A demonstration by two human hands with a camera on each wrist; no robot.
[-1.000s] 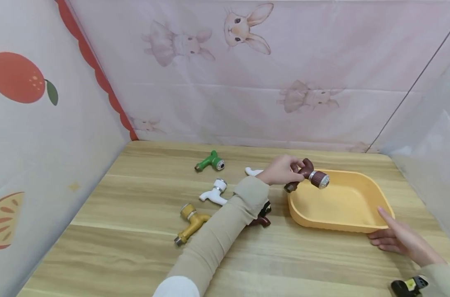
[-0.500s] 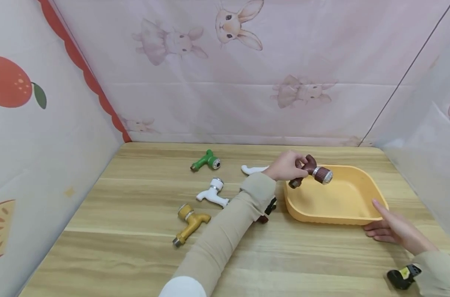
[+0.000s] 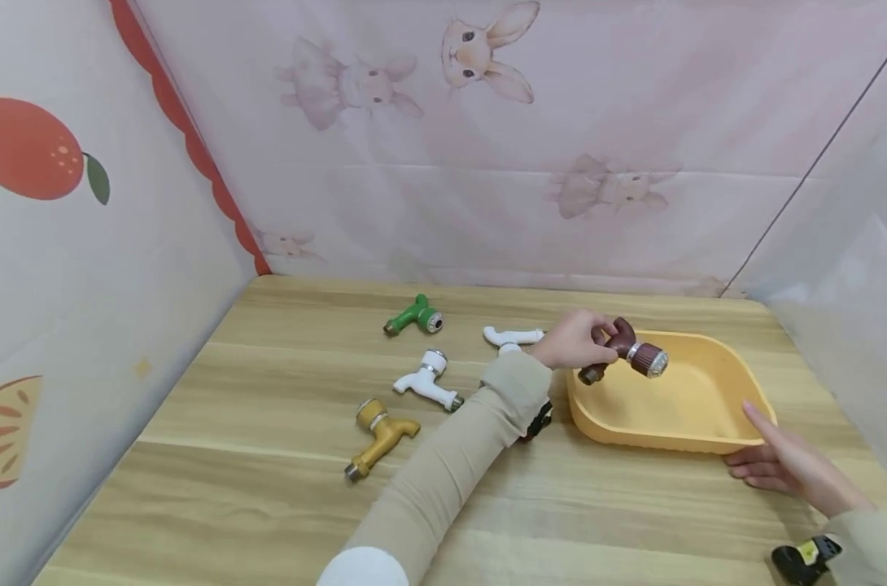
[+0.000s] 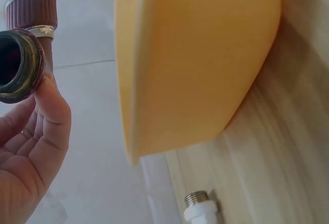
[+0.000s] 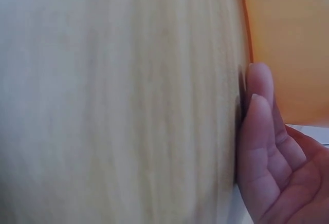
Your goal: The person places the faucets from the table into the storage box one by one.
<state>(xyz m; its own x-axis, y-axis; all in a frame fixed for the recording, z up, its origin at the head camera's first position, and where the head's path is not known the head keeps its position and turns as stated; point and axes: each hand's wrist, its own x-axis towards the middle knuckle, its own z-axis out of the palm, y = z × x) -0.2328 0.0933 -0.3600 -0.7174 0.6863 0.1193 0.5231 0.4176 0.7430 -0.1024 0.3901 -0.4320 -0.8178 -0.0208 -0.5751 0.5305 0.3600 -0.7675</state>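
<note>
My left hand (image 3: 574, 340) pinches a dark brown faucet (image 3: 622, 346) between thumb and fingers, above the left side of a yellow plastic basin (image 3: 663, 442). The faucet's ribbed knob (image 4: 32, 11) is uppermost in the left wrist view, and its threaded opening faces the camera. At the basin's near right corner, my right hand (image 3: 791, 468) holds the rim, thumb on top and fingers outside below. The right wrist view shows these fingers (image 5: 257, 131) against the orange-looking basin wall (image 5: 290, 44), close to the tabletop. No item shows inside the basin's visible part.
Left of the basin lie a green faucet (image 3: 416, 316), a white faucet (image 3: 427, 381), a yellow-brown faucet (image 3: 380, 439) and another white faucet (image 3: 513, 337), partly behind the left hand. A black device (image 3: 806, 561) sits by the right sleeve. Printed cloth walls (image 3: 487, 212) enclose the wooden table.
The left hand, carrying the brown faucet, has shifted slightly right over the basin, uncovering more of the rear white faucet. The right hand keeps its hold on the rim. The head view sways slightly.
</note>
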